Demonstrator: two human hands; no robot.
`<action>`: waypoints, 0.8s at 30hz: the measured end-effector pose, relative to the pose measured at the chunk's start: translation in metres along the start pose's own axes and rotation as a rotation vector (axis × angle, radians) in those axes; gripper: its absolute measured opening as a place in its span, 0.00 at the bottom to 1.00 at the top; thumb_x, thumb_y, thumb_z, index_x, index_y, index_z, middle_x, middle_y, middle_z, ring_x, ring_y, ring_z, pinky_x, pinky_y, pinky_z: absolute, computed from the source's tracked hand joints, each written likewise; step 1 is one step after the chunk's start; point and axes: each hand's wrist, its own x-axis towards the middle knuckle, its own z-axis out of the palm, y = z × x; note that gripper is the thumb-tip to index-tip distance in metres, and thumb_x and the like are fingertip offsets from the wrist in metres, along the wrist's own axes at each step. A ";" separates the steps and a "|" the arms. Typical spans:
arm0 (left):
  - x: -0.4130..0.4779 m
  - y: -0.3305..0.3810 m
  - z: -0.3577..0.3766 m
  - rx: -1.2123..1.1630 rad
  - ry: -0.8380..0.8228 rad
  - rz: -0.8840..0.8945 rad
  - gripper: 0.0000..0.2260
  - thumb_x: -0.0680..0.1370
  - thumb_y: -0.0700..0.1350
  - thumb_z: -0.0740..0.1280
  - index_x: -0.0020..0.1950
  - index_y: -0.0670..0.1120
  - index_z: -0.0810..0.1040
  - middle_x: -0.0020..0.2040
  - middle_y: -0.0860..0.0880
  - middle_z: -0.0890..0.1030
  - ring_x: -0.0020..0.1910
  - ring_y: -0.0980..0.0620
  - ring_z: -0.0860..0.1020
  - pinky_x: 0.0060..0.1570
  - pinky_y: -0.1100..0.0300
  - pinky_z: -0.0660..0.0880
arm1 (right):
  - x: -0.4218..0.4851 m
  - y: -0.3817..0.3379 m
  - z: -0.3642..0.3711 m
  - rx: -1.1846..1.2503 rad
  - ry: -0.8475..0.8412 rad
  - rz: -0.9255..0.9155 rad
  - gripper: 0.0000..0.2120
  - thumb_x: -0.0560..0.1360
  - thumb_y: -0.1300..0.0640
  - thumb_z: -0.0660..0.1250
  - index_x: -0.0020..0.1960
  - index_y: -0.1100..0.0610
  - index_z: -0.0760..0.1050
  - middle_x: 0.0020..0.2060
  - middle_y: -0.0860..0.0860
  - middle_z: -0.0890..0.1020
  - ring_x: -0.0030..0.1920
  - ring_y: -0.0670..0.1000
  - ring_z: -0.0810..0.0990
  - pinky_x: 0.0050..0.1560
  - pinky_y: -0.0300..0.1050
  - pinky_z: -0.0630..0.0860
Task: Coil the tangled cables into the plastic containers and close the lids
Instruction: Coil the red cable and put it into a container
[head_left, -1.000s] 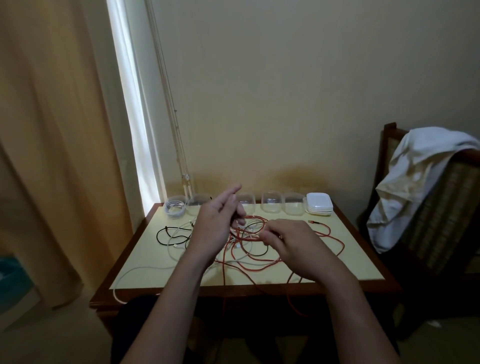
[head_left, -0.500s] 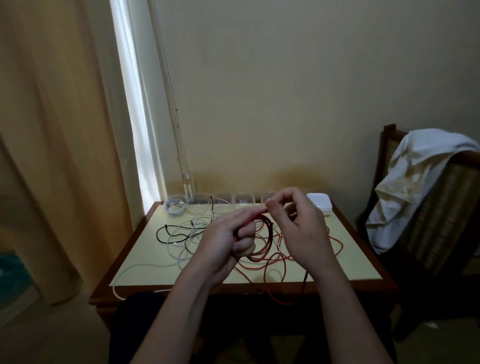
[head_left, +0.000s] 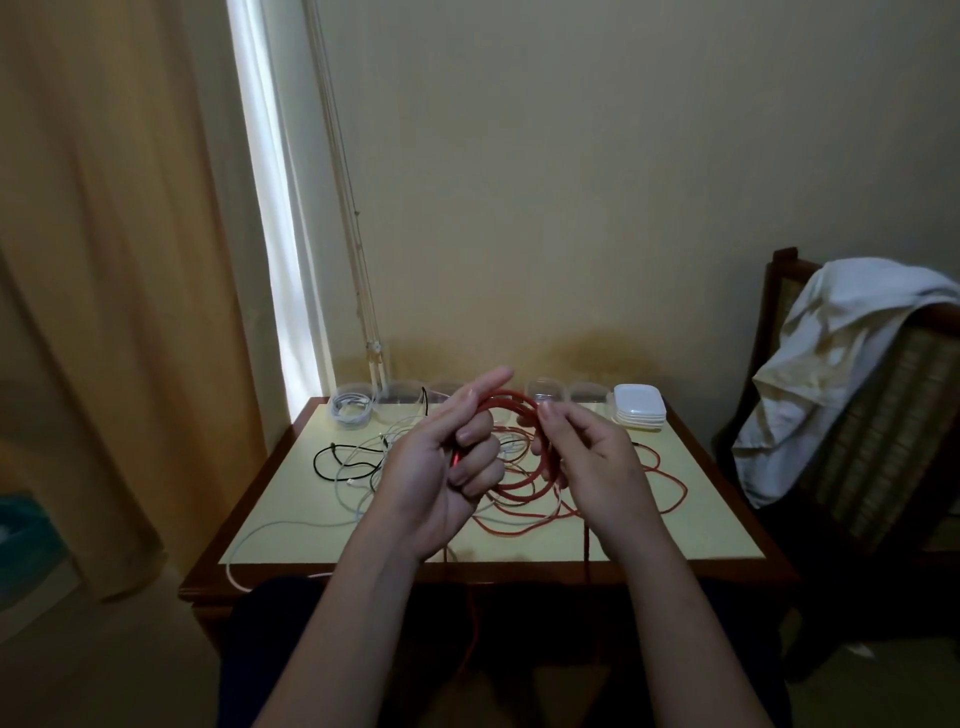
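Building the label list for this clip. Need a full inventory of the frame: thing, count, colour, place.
red cable: 1, red, partly coiled between both hands, rest loose on the table
white cables: count unclear, white, tangled left of centre, one hangs over the front edge
black cable: at least 1, black, table left
containers: at least 5, clear, row along the back edge, partly hidden by the hands; leftmost holds a coiled white cable
lids: 1 stack, white, back right corner
table: 1, pale yellow top, dark wood rim
chair: 1, dark wood, right of table
cloth: 1, white, draped over chair
curtain: 1, tan, left
left hand: grips the coil
right hand: pinches the coil
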 end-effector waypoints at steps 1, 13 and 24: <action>0.001 0.000 0.001 -0.003 0.004 0.000 0.18 0.81 0.43 0.59 0.69 0.40 0.77 0.32 0.51 0.62 0.23 0.58 0.56 0.25 0.63 0.51 | 0.001 0.001 0.001 0.004 0.009 -0.003 0.15 0.84 0.49 0.61 0.46 0.55 0.81 0.35 0.51 0.78 0.34 0.50 0.74 0.33 0.40 0.69; 0.026 0.027 0.016 -0.106 0.032 0.078 0.18 0.85 0.46 0.56 0.70 0.40 0.75 0.30 0.54 0.61 0.23 0.59 0.56 0.23 0.65 0.51 | 0.026 0.001 0.000 -0.101 0.132 -0.056 0.13 0.81 0.43 0.64 0.47 0.50 0.81 0.34 0.46 0.77 0.31 0.43 0.69 0.32 0.39 0.65; 0.037 0.081 -0.002 -0.147 0.235 0.399 0.17 0.83 0.43 0.55 0.65 0.41 0.79 0.31 0.54 0.61 0.25 0.57 0.54 0.22 0.64 0.55 | 0.017 0.038 -0.029 -0.372 0.197 0.039 0.04 0.82 0.51 0.65 0.48 0.47 0.76 0.39 0.44 0.78 0.38 0.42 0.75 0.34 0.35 0.70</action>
